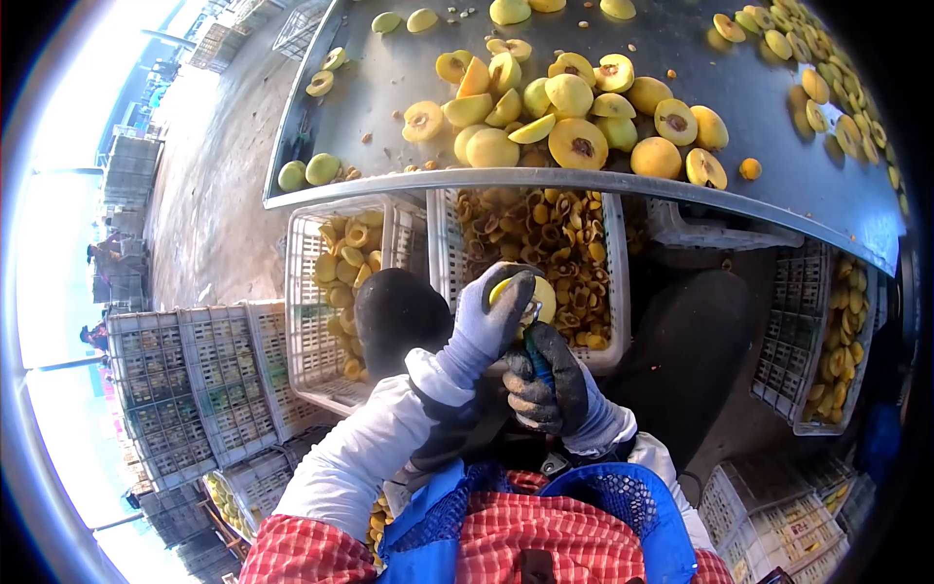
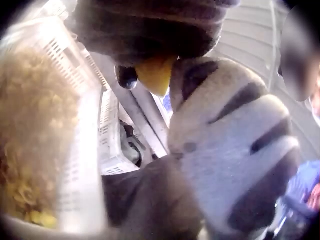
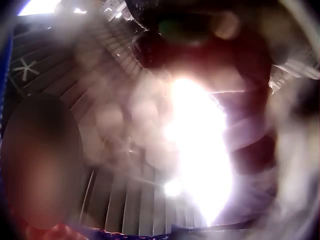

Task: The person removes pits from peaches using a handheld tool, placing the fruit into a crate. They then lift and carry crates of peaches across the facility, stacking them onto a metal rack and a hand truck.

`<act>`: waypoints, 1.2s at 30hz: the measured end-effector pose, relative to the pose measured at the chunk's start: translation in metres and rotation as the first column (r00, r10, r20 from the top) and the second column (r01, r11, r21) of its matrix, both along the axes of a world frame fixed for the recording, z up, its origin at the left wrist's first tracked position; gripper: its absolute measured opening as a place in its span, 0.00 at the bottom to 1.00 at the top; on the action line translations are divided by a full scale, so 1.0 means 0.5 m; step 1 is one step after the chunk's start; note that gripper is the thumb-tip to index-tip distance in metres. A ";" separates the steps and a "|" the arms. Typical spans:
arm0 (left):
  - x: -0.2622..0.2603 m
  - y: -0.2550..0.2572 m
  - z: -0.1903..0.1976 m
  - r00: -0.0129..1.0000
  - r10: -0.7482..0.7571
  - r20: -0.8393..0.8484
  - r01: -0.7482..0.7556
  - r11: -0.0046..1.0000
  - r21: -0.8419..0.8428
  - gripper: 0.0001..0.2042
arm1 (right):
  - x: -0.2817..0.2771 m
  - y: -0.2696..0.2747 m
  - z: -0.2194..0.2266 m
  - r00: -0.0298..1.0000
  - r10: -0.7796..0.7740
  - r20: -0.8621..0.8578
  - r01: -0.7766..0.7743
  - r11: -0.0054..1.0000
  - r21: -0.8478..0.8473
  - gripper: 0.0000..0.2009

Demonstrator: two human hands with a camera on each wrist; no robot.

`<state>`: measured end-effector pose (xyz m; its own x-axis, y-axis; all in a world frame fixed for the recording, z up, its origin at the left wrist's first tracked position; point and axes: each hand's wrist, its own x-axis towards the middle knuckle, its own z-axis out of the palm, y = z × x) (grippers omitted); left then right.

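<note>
My gloved left hand (image 1: pixel 496 316) curls round a yellow fruit half (image 1: pixel 533 292), held over a white crate of pits and scraps (image 1: pixel 545 263). Just below it my gloved right hand (image 1: pixel 550 384) grips a small tool with a blue handle (image 1: pixel 537 358), its tip up against the fruit. In the left wrist view the yellow fruit (image 2: pixel 155 75) shows between the dark glove above and striped glove fingers (image 2: pixel 235 145). The right wrist view is blurred by glare and shows nothing I can name.
A metal table (image 1: pixel 389 88) ahead carries a heap of halved yellow fruit (image 1: pixel 574 107) and two green whole ones (image 1: pixel 309 172). White crates of fruit pieces stand below left (image 1: pixel 341 282) and right (image 1: pixel 837 331). Empty stacked crates (image 1: pixel 195 380) sit at the left.
</note>
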<state>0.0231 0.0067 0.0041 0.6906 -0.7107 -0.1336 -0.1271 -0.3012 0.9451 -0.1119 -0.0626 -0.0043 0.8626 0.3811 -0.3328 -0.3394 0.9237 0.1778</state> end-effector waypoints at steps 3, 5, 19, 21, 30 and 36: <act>-0.003 0.018 -0.027 0.995 -0.010 -0.104 0.006 0.999 -0.037 0.13 | -0.002 0.000 0.017 0.999 0.025 -0.022 -0.025 1.000 0.007 0.23; -0.008 0.026 -0.026 0.974 0.060 -0.220 -0.071 0.996 -0.047 0.13 | -0.002 0.012 -0.001 0.997 -0.017 0.076 0.010 0.996 0.089 0.23; 0.002 0.054 -0.025 0.876 0.067 -0.478 -0.177 0.966 -0.188 0.15 | 0.024 0.058 -0.029 0.923 -0.193 0.332 -0.066 0.772 0.632 0.24; -0.004 0.053 -0.027 0.797 0.127 -0.590 -0.287 0.940 -0.185 0.16 | 0.025 0.058 -0.039 0.921 -0.189 0.340 -0.056 0.801 0.596 0.24; 0.063 0.061 0.077 0.841 -0.245 0.482 0.203 0.969 0.138 0.11 | 0.014 0.021 -0.002 0.984 0.123 0.127 -0.128 0.991 0.031 0.23; 0.002 0.085 0.009 0.784 0.142 -0.604 -0.211 0.976 -0.045 0.14 | 0.016 0.046 0.033 0.989 0.104 0.104 -0.122 0.975 0.187 0.24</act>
<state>0.0243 0.0492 0.0087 0.6141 -0.6178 -0.4912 0.5151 -0.1578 0.8425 -0.1041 -0.0395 0.0122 0.8339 0.5270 -0.1638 -0.4634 0.8298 0.3110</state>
